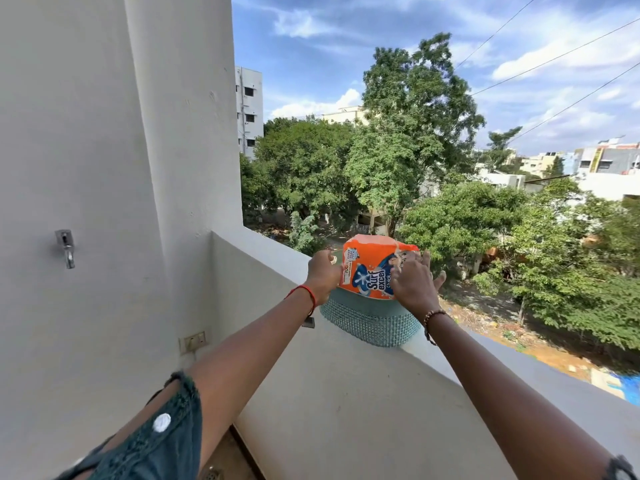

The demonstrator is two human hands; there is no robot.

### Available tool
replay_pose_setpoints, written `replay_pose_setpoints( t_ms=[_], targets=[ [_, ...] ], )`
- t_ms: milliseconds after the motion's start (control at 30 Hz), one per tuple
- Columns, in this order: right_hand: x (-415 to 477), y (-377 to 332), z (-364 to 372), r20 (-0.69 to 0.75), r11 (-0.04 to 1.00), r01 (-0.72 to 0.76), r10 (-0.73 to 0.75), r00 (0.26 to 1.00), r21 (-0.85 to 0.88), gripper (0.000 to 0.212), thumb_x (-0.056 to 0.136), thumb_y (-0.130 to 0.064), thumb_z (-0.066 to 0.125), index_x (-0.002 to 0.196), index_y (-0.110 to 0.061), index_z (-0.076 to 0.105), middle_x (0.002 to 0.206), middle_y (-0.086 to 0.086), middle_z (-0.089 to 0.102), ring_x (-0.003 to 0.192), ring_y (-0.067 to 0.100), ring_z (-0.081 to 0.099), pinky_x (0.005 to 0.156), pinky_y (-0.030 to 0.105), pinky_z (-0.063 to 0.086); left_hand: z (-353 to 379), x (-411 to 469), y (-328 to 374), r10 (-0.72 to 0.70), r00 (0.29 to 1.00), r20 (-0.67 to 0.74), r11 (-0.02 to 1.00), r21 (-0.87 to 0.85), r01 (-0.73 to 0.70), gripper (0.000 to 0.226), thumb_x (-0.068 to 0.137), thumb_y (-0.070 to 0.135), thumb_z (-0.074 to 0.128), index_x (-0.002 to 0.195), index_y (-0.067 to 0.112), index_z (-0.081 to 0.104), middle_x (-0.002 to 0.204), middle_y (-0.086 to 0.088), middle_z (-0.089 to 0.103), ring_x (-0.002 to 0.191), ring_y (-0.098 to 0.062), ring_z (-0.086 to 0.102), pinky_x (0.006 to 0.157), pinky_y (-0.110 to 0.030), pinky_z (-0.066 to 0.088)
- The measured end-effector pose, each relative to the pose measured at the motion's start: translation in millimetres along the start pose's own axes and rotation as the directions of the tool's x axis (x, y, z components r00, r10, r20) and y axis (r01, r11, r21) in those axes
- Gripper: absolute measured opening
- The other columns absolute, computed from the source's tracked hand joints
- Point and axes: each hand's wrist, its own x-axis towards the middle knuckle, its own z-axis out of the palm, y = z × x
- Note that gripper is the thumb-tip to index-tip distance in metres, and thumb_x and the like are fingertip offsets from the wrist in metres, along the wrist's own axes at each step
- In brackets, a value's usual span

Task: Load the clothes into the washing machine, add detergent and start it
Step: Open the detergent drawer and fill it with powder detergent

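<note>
An orange detergent packet (372,268) stands in a teal perforated basket (370,322) on top of the balcony parapet wall (346,393). My left hand (323,275) is closed on the packet's left edge. My right hand (414,282) lies against the packet's right side with the fingers spread along it. No washing machine or clothes are in view.
A metal tap (65,247) sticks out of the white wall at the left, with a switch plate (192,341) lower down. Beyond the parapet is a drop to trees and buildings. A floor drain (211,474) shows at the bottom.
</note>
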Motion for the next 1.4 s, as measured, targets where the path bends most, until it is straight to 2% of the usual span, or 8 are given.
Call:
replay_pose_setpoints(
  t_ms=[100,367,633,900,1033,1200,1300,1400],
  targets=[
    [-12,-19,8,-0.082,0.997,0.036,-0.030,0.996,0.069,0.044,0.093,-0.016,0.047,0.127,0.011,0.038,0.150,0.018,0.028,0.145,0.027,0.003,0.111,0.059,0.002,-24,-21,-1,0.059,0.993,-0.098,0.997,-0.046,-0.064,0.036,0.087,0.005,0.061,0.121,-0.004,0.054,0.119,-0.016,0.060,0.103,-0.022,0.057,0.086,-0.027,0.049],
    [-120,-134,49,-0.195,0.901,0.253,-0.194,0.961,0.352,0.040,0.092,-0.014,0.050,0.127,0.005,0.043,0.142,0.024,0.038,0.134,0.038,0.032,0.109,0.047,0.024,-155,-133,-27,0.066,0.972,-0.225,0.966,-0.231,-0.119,0.015,0.088,0.011,0.060,0.094,0.000,0.069,0.085,-0.008,0.069,0.080,-0.015,0.067,0.070,-0.026,0.055],
    [-324,-259,132,0.068,0.745,0.167,-0.273,0.960,0.646,0.046,0.094,-0.018,0.050,0.134,0.002,0.041,0.139,0.019,0.045,0.129,0.028,0.045,0.105,0.032,0.034,-327,-299,-119,-0.151,0.958,-0.245,0.953,-0.293,0.075,0.020,0.091,0.013,0.054,0.075,0.012,0.065,0.079,-0.007,0.068,0.083,-0.018,0.067,0.075,-0.033,0.050],
    [-500,-340,203,0.432,0.654,-0.132,-0.321,0.843,0.744,0.042,0.092,-0.017,0.054,0.130,0.000,0.049,0.130,0.011,0.055,0.123,0.018,0.050,0.097,0.017,0.035,-481,-460,-254,-0.494,0.753,-0.434,0.868,-0.202,0.454,0.041,0.096,0.015,0.046,0.056,0.011,0.050,0.057,-0.005,0.056,0.042,-0.009,0.061,0.048,-0.021,0.042],
    [-540,-357,234,0.553,0.719,-0.125,-0.399,0.731,0.684,0.038,0.085,-0.012,0.063,0.121,0.001,0.058,0.121,0.013,0.062,0.107,0.009,0.056,0.089,0.015,0.040,-526,-507,-292,-0.425,0.608,-0.671,0.799,0.038,0.600,0.017,0.084,0.026,0.067,0.074,0.014,0.063,0.082,-0.003,0.063,0.080,-0.022,0.062,0.063,-0.027,0.040],
    [-568,-370,262,0.665,0.768,-0.187,-0.374,0.646,0.613,0.032,0.083,0.001,0.062,0.116,0.003,0.061,0.120,0.013,0.061,0.105,0.008,0.053,0.080,-0.001,0.035,-548,-541,-330,-0.502,0.505,-0.702,0.728,-0.029,0.685,0.060,0.073,0.016,0.078,0.121,-0.004,0.049,0.126,-0.012,0.051,0.116,-0.028,0.049,0.093,-0.033,0.042],
    [-575,-377,277,0.680,0.778,-0.212,-0.341,0.648,0.592,0.030,0.082,0.005,0.062,0.112,0.004,0.063,0.114,0.013,0.064,0.101,0.008,0.054,0.073,-0.008,0.033,-553,-549,-341,-0.535,0.490,-0.688,0.746,-0.113,0.656,0.024,0.071,-0.007,0.074,0.085,-0.019,0.058,0.100,-0.012,0.063,0.091,-0.018,0.059,0.079,-0.024,0.038],
    [-579,-380,289,0.695,0.792,-0.223,-0.318,0.645,0.569,0.031,0.080,0.006,0.064,0.110,0.004,0.065,0.113,0.014,0.065,0.101,0.011,0.059,0.079,-0.003,0.037,-557,-550,-350,-0.523,0.520,-0.676,0.748,-0.071,0.660,0.035,0.072,-0.009,0.071,0.076,0.021,0.053,0.079,-0.001,0.051,0.080,-0.012,0.049,0.078,-0.023,0.040]
  ],
)
